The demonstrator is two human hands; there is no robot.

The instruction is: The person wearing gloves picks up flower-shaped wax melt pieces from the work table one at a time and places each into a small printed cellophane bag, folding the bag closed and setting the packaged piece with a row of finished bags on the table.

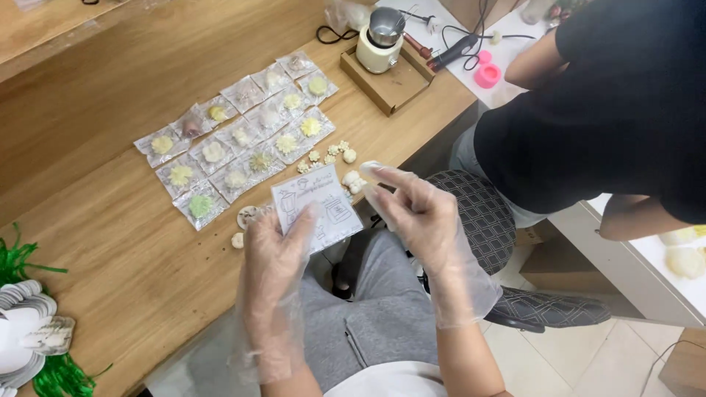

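Note:
Both my hands wear loose clear plastic gloves. My left hand [276,246] holds a small white printed card in a clear sleeve [318,206] by its lower left corner, above the table's front edge. My right hand [412,213] is raised just to the right of the card, fingers pinched on a small clear bag [371,192] with a pale piece in it. Loose small cream flower-shaped pieces [332,153] lie on the wooden table [110,220] just beyond the card. Several clear packets with pale flower shapes [243,140] lie in rows farther back.
Another person in a black top [618,95] stands at the right by a white counter. A cream pot with a metal cup [380,40] sits in a cardboard tray [386,84] at the back. Green shredded filler and round white tags [29,331] lie at the left edge. A patterned stool [478,213] stands below.

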